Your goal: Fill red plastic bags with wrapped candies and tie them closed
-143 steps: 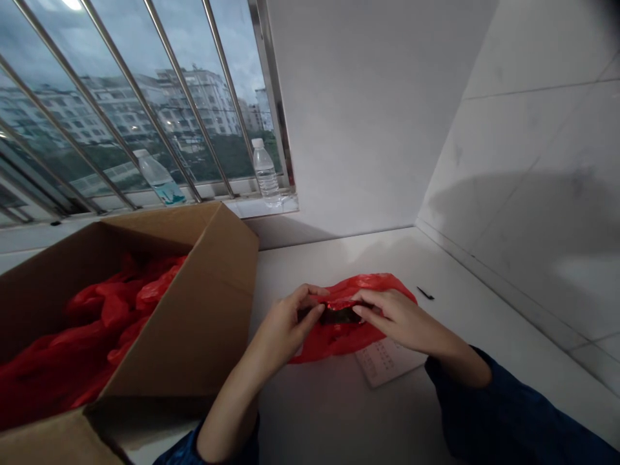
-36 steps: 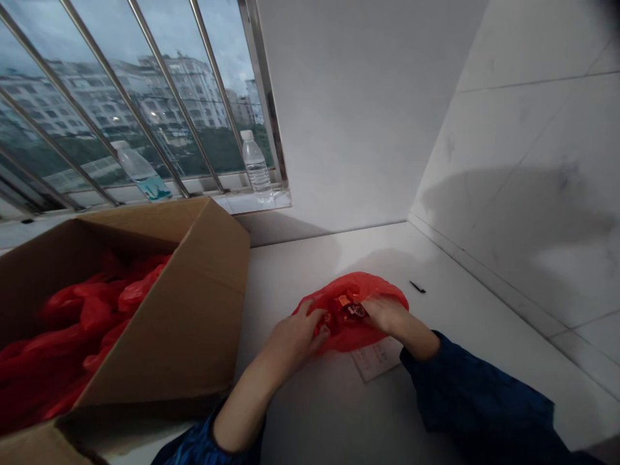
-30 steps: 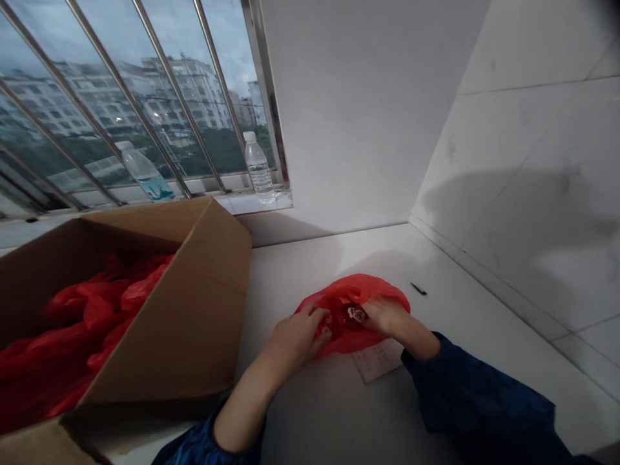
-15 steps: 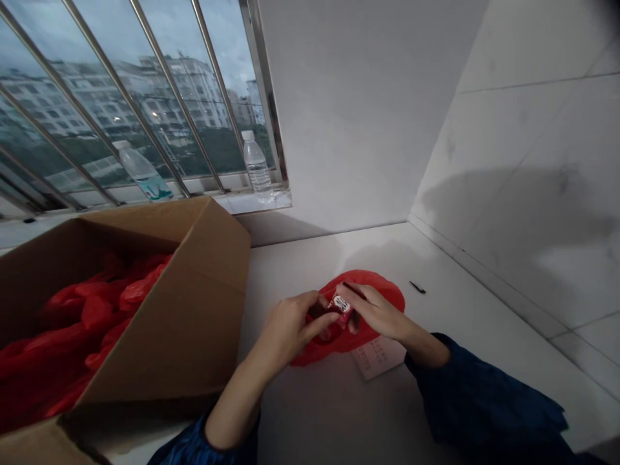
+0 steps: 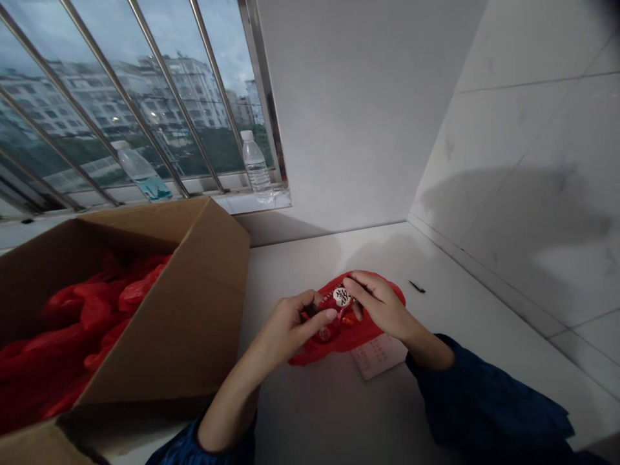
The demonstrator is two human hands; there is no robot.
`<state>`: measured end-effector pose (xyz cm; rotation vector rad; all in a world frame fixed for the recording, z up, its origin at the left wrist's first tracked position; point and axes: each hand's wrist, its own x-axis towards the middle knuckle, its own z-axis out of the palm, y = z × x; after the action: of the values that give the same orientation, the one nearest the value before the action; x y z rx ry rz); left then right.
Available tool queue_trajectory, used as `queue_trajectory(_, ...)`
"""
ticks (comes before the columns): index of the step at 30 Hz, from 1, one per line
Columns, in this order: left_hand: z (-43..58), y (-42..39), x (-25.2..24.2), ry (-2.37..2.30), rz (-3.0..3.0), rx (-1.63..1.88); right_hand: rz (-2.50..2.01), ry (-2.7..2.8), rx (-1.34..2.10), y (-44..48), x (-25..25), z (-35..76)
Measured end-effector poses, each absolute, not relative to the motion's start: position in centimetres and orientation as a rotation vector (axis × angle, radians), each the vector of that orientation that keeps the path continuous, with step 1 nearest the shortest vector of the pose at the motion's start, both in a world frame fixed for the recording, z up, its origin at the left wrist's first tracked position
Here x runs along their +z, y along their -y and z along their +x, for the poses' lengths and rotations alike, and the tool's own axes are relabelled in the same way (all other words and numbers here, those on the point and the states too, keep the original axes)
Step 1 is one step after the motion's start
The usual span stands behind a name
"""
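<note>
Between my two hands is a small red packet (image 5: 341, 297) with a white round label and dark characters. My left hand (image 5: 285, 326) is closed on its left side, thumb along the near edge. My right hand (image 5: 380, 307) grips the right side, thumb on top and fingers curled behind. Beneath them a red plastic bag (image 5: 358, 340) lies spread on the white table. A small round emblem (image 5: 324, 334) shows on something red below my left thumb; its kind is unclear. A printed pale card (image 5: 378, 358) lies partly under the bag's near edge.
To the left stands an open cardboard box (image 5: 213, 303) with red plastic bags (image 5: 97, 310) inside. A small black object (image 5: 417, 286) lies right of the red bag. Two clear plastic bottles, one upright (image 5: 257, 169) and one tilted (image 5: 143, 173), are by the barred window.
My right hand has shifted slightly, its fingers spreading apart from the left. The packet has turned flatter towards me, so more of its white label and red front shows.
</note>
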<state>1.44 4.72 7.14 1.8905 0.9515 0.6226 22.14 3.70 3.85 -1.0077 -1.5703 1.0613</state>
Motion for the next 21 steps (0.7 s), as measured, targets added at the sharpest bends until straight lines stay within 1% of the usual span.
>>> queue_trajectory(7,1.5,-4.4,7.4,-0.817,1.73,0.591,-1.009,1.565,1.086,-3.4,4.2,22.5)
queue_trajectory(15,1.1,-4.2,8.0,-0.779,1.805,0.582,-0.946,1.518,1.203,-3.3,4.7,22.5)
queue_trajectory(21,0.9,-4.1,8.3,-0.826,1.814,0.61,-0.987,1.571,1.173,-2.8,5.3,22.8)
